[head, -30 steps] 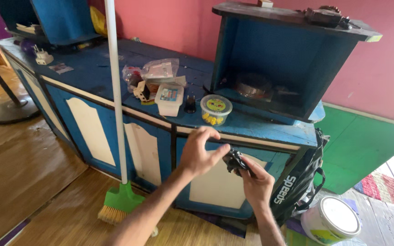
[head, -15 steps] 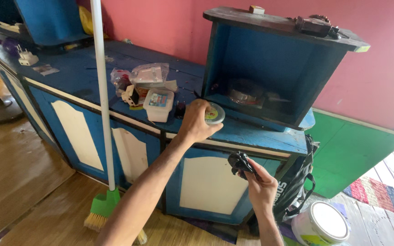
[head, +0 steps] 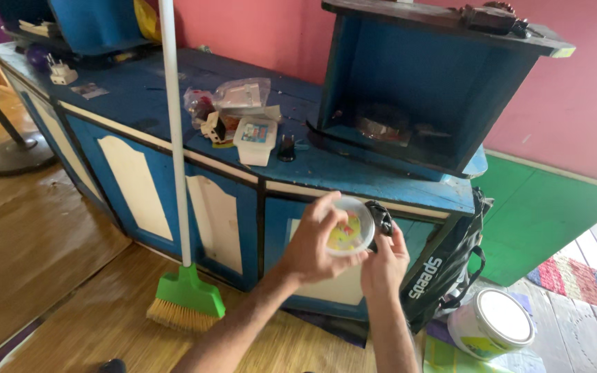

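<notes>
Head view: the left hand [head: 316, 242] wraps its fingers around a small clear round tub [head: 349, 233] with yellow pieces inside, tilted so its lid faces the person, apparently for a look at the contents. The right hand [head: 383, 259] is closed on a crumpled black object [head: 381, 215], pinched at the fingertips, touching the tub's right edge. Both are held in front of the blue cabinet [head: 354, 183], below its top. On that top lie a white rectangular box [head: 256, 138] and plastic bags [head: 240, 97]. A green broom [head: 186, 295] leans against the cabinet; a white bucket [head: 492, 324] stands on the floor, near a pink wall [head: 575, 110].
</notes>
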